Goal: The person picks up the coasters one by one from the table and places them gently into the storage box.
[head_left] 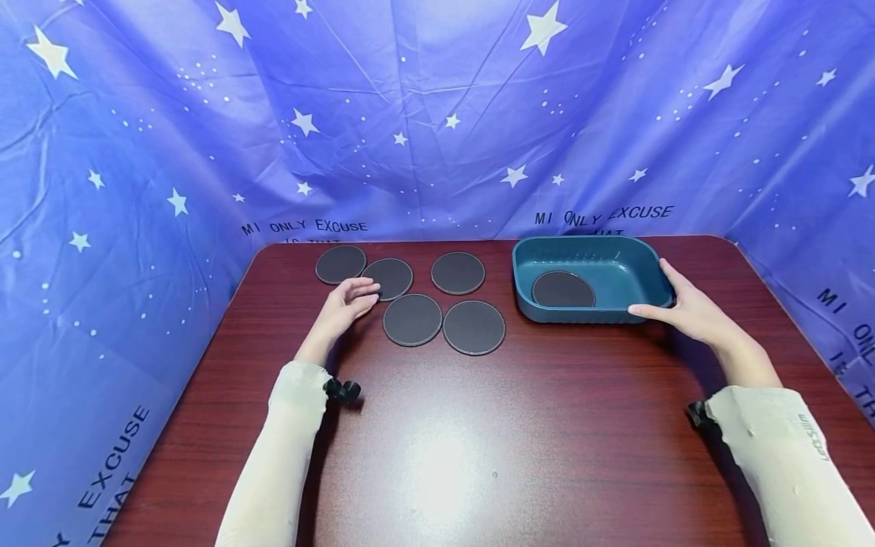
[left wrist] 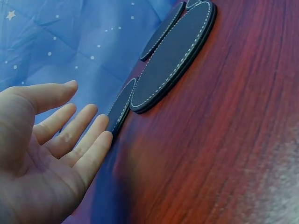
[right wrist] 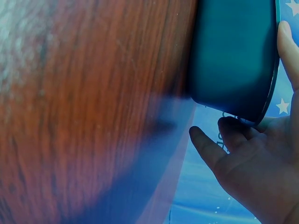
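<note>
Several round black coasters with pale stitched edges lie flat on the table. My left hand (head_left: 344, 304) hovers at one coaster (head_left: 390, 279) in the back row, its fingertips overlapping that coaster's left side in the head view. In the left wrist view the fingers (left wrist: 70, 135) are loosely extended, with nothing between them and the thumb. At the back right stands a teal plastic box (head_left: 581, 314), one coaster (head_left: 563, 289) lying inside at its left. My right hand (head_left: 697, 308) holds the box by its right end, thumb at the front rim, other fingers around the right side.
Other coasters lie at the far left (head_left: 340, 264), behind the middle (head_left: 458, 273), and in the front row, left (head_left: 413, 320) and right (head_left: 475, 327). The dark red wooden table (head_left: 547, 425) ends at a blue star-printed curtain (head_left: 424, 91) on three sides.
</note>
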A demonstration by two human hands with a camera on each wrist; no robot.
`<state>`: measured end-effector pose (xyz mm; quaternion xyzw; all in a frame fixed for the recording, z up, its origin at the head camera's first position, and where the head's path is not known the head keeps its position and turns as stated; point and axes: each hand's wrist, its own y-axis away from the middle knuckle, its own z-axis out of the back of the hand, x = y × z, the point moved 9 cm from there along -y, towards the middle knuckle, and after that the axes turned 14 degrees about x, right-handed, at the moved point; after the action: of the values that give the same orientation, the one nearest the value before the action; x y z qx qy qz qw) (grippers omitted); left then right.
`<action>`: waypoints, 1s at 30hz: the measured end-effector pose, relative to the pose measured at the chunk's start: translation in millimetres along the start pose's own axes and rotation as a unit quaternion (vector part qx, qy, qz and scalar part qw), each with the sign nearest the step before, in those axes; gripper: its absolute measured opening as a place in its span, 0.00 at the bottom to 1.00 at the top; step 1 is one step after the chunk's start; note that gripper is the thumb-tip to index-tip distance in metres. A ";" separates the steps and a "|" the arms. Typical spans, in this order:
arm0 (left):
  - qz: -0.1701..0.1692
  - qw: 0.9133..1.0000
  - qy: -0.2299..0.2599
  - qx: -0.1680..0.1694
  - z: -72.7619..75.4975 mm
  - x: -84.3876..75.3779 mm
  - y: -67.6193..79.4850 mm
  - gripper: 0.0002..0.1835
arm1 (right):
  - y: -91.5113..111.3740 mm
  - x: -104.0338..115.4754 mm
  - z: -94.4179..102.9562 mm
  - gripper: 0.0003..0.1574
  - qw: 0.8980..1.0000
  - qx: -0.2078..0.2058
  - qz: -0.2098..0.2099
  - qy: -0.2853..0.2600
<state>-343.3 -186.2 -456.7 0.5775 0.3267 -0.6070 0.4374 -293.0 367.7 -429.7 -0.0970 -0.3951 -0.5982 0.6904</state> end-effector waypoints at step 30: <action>-0.038 0.992 -0.104 0.067 -20.5 4.2 3.6 0.33 | -0.1 -1.3 -0.3 0.70 1.000 -0.002 -0.004 0.005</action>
<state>-331.4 -169.8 -462.9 0.5267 0.2599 -0.7002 0.4059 -293.0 368.5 -430.7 -0.0936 -0.3910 -0.6024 0.6895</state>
